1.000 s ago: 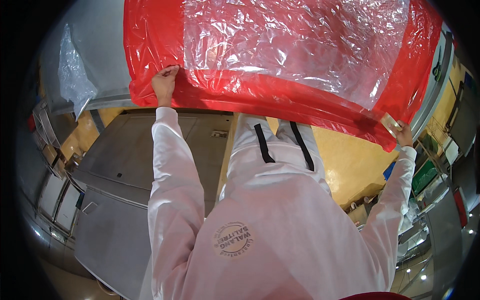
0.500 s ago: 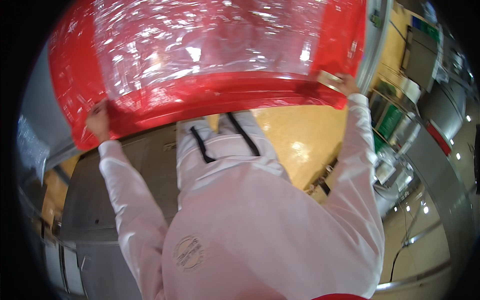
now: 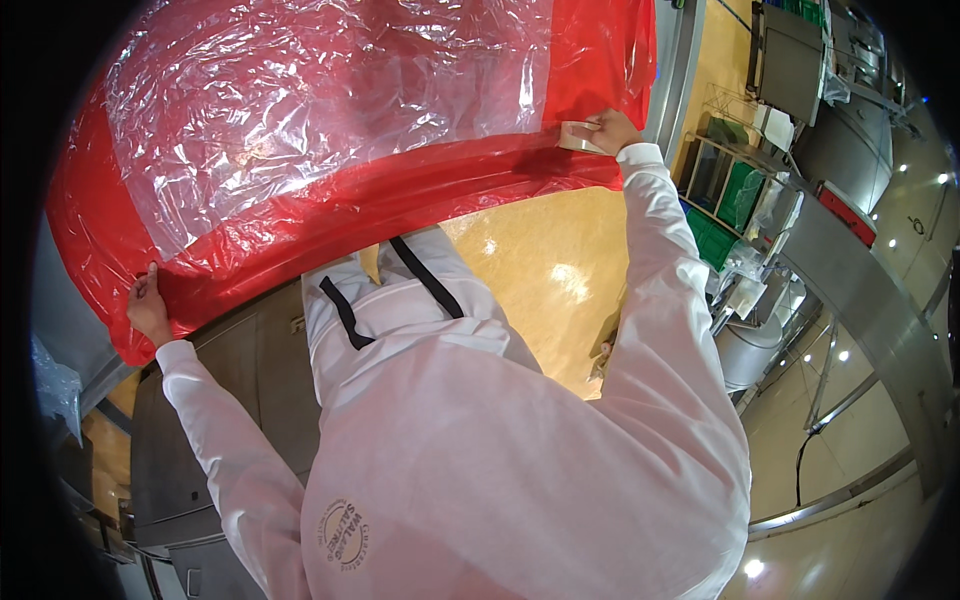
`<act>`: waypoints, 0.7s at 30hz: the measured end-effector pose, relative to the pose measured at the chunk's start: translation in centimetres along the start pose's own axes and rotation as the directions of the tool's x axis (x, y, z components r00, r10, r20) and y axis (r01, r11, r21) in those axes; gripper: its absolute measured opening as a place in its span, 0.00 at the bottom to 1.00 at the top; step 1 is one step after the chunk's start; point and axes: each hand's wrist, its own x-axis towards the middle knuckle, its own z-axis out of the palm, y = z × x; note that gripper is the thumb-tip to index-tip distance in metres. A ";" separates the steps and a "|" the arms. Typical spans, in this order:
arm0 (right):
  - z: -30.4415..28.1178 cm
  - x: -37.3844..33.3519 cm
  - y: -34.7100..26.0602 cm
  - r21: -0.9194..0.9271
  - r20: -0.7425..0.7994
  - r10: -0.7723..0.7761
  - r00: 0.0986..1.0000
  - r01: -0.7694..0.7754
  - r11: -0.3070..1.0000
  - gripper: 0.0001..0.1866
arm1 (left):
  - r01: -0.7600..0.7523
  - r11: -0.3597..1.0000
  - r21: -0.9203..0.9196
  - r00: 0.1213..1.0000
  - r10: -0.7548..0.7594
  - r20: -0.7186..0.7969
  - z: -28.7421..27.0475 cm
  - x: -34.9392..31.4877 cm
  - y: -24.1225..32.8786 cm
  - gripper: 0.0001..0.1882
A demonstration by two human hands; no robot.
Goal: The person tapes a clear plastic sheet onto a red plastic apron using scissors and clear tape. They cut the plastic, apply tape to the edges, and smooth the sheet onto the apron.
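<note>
The left hand, at the left edge of the frame, is closed in a tight grip on the lower left corner of a large red plastic sheet with a clear crinkled film panel in its middle. The right hand, in the upper right of the frame, pinches the sheet's lower right edge, with a small pale piece, too small to tell what it is, held under its fingers. Between the two grips the red hem sags in a shallow curve across the upper half of the frame, and the sheet fills the upper left and top centre, stretched out in front of the person. Both arms are in white coverall sleeves, and the white-clad chest and legs with black straps fill the lower centre. Under the sheet at lower left stands a grey steel cabinet; a glossy yellow floor shows at centre. At the right of the frame are green plastic crates on a rack, a round steel bin and a long steel bench running toward the lower right.
</note>
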 end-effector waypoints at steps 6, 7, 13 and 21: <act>-0.9 -1.6 -3.9 -0.207 -0.025 0.063 0.998 -0.067 0.976 0.34 | -0.002 1.000 -0.001 1.000 0.002 -0.002 0.1 0.0 -0.2 0.28; -0.5 -1.5 -3.7 -0.225 -0.038 0.059 0.998 -0.066 0.972 0.34 | -0.003 1.000 -0.007 1.000 0.003 -0.009 0.3 0.0 -0.3 0.27; 0.5 -2.2 -5.1 -0.301 -0.063 0.056 0.996 -0.073 0.951 0.29 | -0.021 0.999 -0.028 0.999 0.021 -0.029 0.5 -0.2 -0.7 0.27; 1.6 -2.1 -8.8 -0.359 -0.137 0.200 0.970 -0.237 0.903 0.19 | -0.051 0.997 -0.050 0.997 0.048 -0.057 0.6 -0.5 -0.4 0.28</act>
